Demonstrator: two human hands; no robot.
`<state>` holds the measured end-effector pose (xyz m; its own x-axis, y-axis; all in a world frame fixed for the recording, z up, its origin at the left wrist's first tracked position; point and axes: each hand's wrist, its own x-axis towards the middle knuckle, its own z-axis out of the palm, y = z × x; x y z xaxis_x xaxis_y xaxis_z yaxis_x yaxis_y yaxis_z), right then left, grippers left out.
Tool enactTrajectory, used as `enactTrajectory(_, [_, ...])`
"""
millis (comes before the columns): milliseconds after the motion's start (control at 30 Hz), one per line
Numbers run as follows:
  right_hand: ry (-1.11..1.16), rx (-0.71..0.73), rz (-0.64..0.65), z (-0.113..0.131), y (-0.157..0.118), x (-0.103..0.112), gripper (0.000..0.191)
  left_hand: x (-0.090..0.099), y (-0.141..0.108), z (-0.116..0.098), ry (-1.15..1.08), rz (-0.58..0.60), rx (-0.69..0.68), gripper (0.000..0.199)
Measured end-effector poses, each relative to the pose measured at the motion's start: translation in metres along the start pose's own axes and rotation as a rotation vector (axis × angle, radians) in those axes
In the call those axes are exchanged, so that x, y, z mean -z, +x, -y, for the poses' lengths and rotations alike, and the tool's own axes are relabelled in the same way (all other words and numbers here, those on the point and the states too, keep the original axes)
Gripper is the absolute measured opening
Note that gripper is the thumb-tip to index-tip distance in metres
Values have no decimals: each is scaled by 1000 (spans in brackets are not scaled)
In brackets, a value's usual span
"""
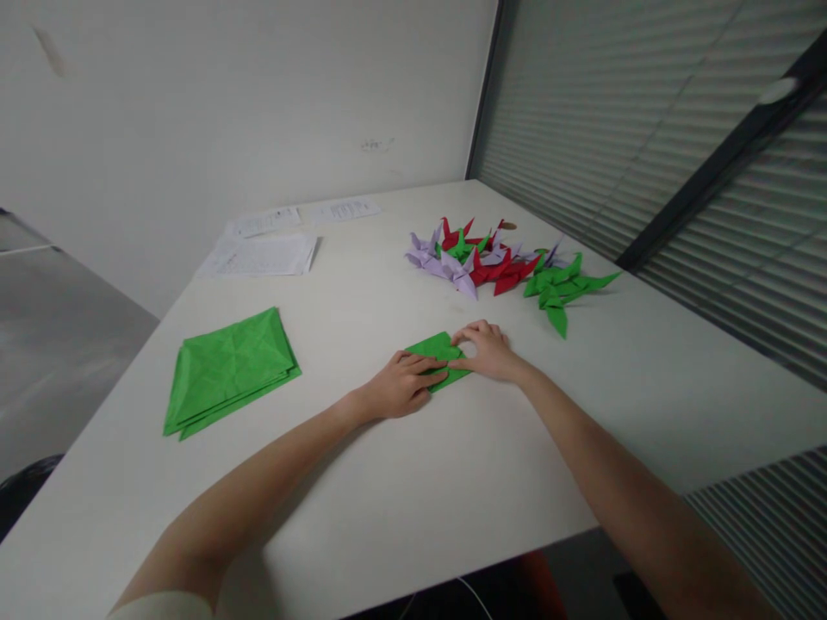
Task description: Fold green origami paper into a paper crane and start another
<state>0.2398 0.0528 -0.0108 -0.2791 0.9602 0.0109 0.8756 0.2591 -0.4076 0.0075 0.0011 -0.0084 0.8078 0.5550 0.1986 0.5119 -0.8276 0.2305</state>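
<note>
A small folded sheet of green origami paper (434,347) lies flat on the white table between my hands. My left hand (401,384) rests on its left part, fingers stretched out across the paper and pressing it down. At the right end, my right hand (486,351) has its thumb and index finger curved around the paper's edge, with a gap showing between them. Those two fingertips touch the paper; whether they pinch a fold is too small to make out fully. Part of the sheet is hidden beneath my left fingers.
Creased green paper sheets (233,366) are stacked at the left. Beyond my right hand sits a cluster of folded paper shapes, lilac (458,272), red (507,272) and green (561,284). Printed papers (264,256) lie near the wall. Blinds (613,129) border the table's right side.
</note>
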Motion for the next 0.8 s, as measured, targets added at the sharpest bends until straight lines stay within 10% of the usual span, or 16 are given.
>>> enactTrajectory(800, [-5,-206,-93,1,4,-2,67,-1,0,2,46,27,-3,45])
